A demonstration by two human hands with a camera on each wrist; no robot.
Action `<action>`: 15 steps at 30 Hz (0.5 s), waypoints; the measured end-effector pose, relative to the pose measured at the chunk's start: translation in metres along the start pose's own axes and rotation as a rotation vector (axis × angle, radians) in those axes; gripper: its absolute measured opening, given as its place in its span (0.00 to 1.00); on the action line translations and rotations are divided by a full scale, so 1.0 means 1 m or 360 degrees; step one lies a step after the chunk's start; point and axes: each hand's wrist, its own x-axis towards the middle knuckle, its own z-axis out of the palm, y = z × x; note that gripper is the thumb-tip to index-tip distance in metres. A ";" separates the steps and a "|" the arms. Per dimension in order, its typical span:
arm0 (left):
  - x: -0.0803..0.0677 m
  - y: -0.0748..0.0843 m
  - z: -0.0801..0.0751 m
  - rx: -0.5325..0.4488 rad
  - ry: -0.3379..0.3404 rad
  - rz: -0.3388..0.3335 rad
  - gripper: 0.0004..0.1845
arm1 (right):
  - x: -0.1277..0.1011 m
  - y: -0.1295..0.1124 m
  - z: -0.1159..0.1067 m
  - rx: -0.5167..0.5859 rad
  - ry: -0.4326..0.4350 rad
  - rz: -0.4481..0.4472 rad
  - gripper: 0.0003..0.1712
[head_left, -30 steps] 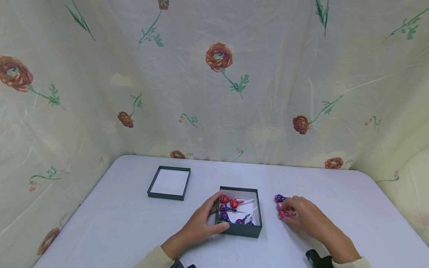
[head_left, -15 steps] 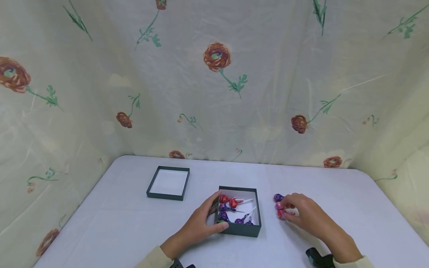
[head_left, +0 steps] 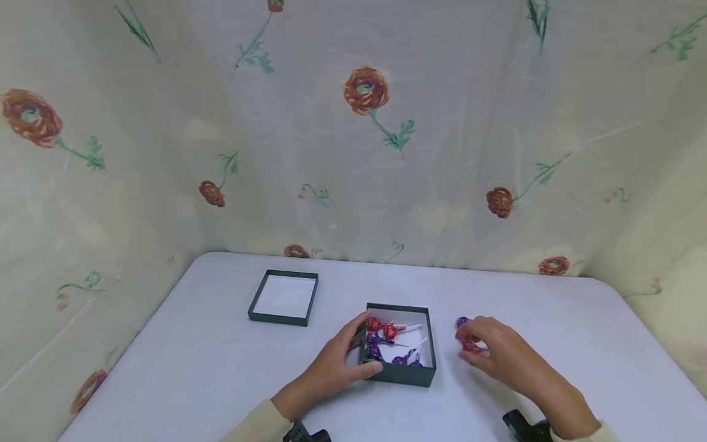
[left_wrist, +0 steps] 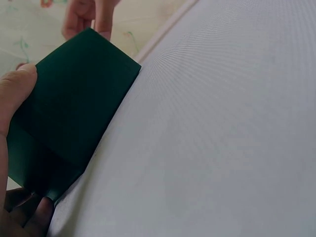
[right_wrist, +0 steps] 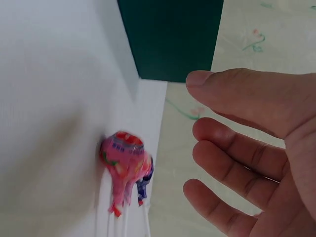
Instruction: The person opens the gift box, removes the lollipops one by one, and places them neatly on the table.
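Cloth: a pale sheet with red flowers (head_left: 364, 92) hangs behind and at both sides of the table.
Table: the white table (head_left: 193, 368) holds all the other things.
Box: a dark green box (head_left: 401, 376) sits near the middle of the table, with red and purple lollipops inside it.
Lid: the green lid (head_left: 284, 297) lies farther back and to the left, well apart from the box.
Left hand: the left hand (head_left: 337, 362) grips the left side of the box, thumb on the near wall and fingers curled over the edge.
Right hand: the right hand (head_left: 499, 353) is just right of the box, fingers loose and apart, holding nothing, right over the loose sweets.
Loose lollipops: a pink lollipop (right_wrist: 123, 163) and a purple lollipop (head_left: 461, 321) lie on the table under the fingertips, just right of the box.
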 end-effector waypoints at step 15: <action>0.000 0.002 -0.001 -0.0016 -0.0011 -0.0015 0.48 | 0.010 -0.022 -0.006 0.0112 0.0025 -0.0183 0.15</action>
